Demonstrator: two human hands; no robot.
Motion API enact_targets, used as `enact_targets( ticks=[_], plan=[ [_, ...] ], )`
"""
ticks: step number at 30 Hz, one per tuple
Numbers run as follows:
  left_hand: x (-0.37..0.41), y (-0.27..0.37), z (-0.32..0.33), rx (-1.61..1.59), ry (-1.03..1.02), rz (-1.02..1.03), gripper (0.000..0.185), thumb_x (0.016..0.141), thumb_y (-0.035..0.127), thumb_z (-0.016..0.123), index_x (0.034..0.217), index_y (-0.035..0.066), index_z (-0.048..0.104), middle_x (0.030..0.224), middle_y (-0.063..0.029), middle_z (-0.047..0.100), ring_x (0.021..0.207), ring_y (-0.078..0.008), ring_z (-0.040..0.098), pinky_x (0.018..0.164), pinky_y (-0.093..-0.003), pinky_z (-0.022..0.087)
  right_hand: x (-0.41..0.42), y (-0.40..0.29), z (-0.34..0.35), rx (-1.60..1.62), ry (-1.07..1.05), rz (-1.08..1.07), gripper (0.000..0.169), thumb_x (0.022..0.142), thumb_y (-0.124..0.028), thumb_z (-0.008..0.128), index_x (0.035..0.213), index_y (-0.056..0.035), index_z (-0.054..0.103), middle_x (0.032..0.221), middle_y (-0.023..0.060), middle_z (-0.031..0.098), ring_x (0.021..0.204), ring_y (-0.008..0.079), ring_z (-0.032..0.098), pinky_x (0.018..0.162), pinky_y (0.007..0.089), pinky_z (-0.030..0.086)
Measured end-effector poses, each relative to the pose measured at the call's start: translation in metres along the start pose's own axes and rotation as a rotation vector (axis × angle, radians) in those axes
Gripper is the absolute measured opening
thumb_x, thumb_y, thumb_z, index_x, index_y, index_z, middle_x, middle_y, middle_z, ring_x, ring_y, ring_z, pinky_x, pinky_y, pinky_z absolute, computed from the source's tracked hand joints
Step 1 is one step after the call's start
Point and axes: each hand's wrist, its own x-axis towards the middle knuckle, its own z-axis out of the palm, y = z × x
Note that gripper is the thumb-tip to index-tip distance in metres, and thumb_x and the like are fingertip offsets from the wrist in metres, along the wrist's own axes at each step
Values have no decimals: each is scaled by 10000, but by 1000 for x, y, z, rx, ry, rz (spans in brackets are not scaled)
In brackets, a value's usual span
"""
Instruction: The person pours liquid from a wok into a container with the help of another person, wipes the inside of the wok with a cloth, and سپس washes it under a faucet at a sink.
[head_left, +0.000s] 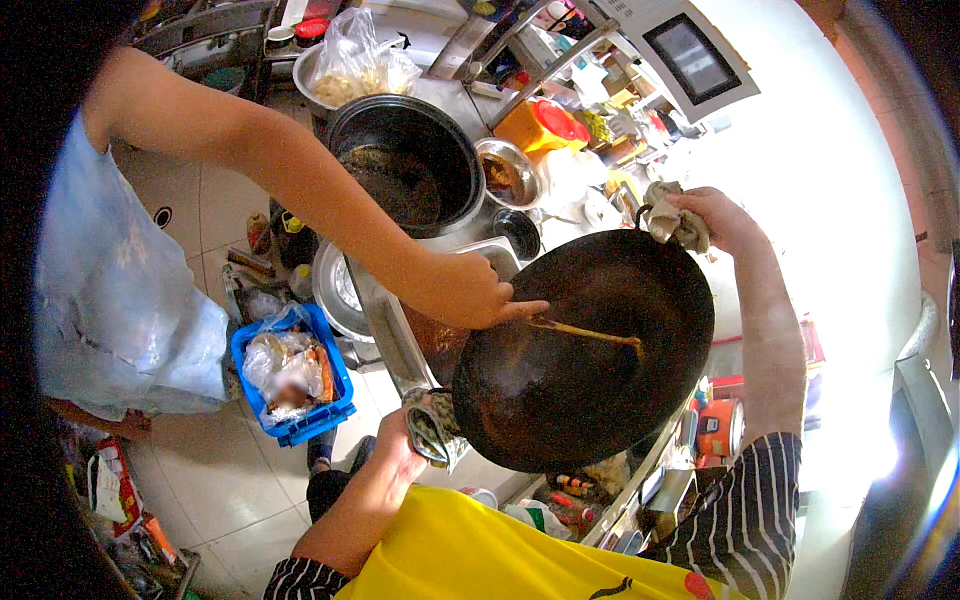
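Note:
Between my hands is a tilted black wok (555, 405), its inside dark and stained. My left hand (401, 442) grips its lower left edge through a folded patterned cloth (435, 427). At the upper right, my right hand (712, 214) is closed on a light cloth (671, 217) around the wok's handle. A co-worker's hand (480, 292), reaching in from the left, holds a thin wooden stick-like tool (585, 331) whose tip is at the wok's inside. Partly behind the wok lies a rectangular metal tray (401, 345) with reddish-brown contents.
A large black pot (469, 142), a metal bowl of sauce (536, 180) and a bowl with a plastic bag (304, 79) stand beyond. A blue waste basket (341, 375) is on the tiled floor at left, near the co-worker. Jars and packages crowd the counter.

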Motion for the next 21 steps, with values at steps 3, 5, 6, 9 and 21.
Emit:
enact_targets(
  ticks=[3, 5, 6, 9, 21],
  plan=[
    [-1, 0, 1, 19, 17, -6, 348, 913, 200, 414, 1101, -49, 569, 1043, -185, 640, 958, -299, 624, 874, -428, 507, 2, 2, -3, 16, -22, -14, 357, 888, -201, 626, 1044, 113, 561, 907, 138, 651, 751, 161, 648, 663, 283, 546],
    [2, -1, 2, 18, 46, -20, 347, 913, 197, 410, 1101, -48, 568, 1039, -182, 640, 957, -299, 624, 875, -427, 507, 5, 7, -10, 32, -53, -20, 353, 902, -174, 603, 1060, 133, 531, 920, 150, 637, 765, 160, 640, 664, 273, 536],
    [2, 0, 2, 15, 65, -20, 346, 913, 196, 408, 1101, -47, 568, 1038, -180, 640, 956, -299, 624, 875, -427, 507, 5, 5, -7, 31, -57, -20, 350, 901, -175, 605, 1055, 131, 533, 921, 147, 637, 764, 158, 640, 663, 271, 535],
    [-1, 0, 3, 0, 38, -20, 335, 913, 182, 403, 1098, -46, 564, 1036, -176, 638, 957, -300, 623, 877, -431, 505, 3, 3, -3, 37, -74, -26, 345, 901, -182, 606, 1043, 125, 539, 922, 142, 639, 761, 154, 638, 659, 263, 534],
    [0, 1, 0, 19, 63, -30, 298, 917, 192, 491, 1095, -36, 562, 1035, -168, 639, 939, -294, 628, 849, -423, 518, 7, 12, -14, 10, -124, -14, 375, 909, -216, 597, 1044, 129, 543, 914, 148, 639, 772, 155, 641, 689, 257, 539]
  ],
)
